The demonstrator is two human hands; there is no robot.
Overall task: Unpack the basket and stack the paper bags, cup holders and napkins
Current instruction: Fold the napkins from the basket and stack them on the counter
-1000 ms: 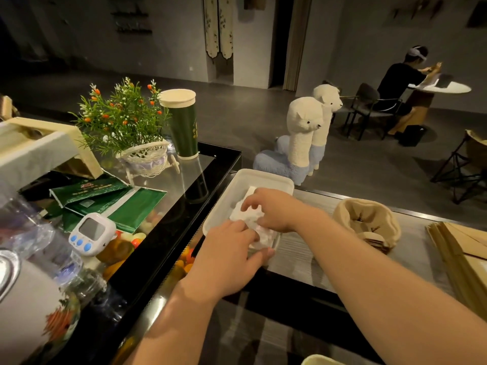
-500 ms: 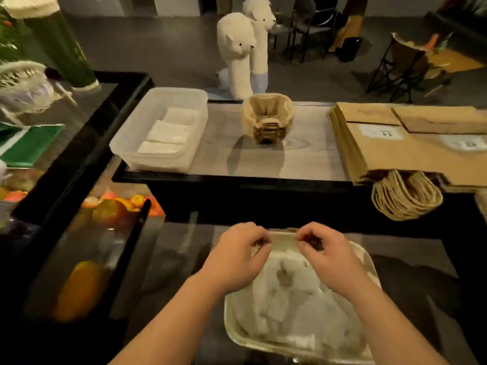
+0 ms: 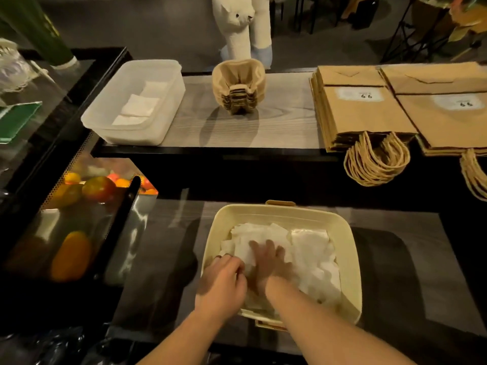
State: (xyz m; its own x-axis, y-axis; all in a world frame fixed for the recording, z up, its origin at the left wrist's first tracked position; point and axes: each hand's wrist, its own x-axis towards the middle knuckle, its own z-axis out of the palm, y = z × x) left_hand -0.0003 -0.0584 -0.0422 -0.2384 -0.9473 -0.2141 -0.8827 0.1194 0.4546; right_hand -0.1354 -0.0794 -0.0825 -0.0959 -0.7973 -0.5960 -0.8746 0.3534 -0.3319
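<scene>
Beyond the basket [image 3: 349,259], the bags [image 3: 363,114], tub [image 3: 105,125] and holders [image 3: 238,85] sit on the shelf. In the basket lie loose napkins [image 3: 311,248]: light, soft, easily crumpled. Your right hand [image 3: 271,262] lies spread on them; your left hand [image 3: 224,283] pinches their near-left edge. Slide fingers under a sheaf and lift it by both edges.

Ahead of me: grey floor [image 3: 163,30], dimly lit. Standing on it beyond the bench: two pale plush alpacas [image 3: 237,25], side by side. Behind them: dark chair legs [image 3: 305,14]. Far right: black folding chair frame [image 3: 403,32]. Upper bench [image 3: 284,114]: grey wood grain, black front edge. Lower bench [image 3: 163,259]: dark, glossy. To my left: glass display case [image 3: 87,206] holding fruit.
</scene>
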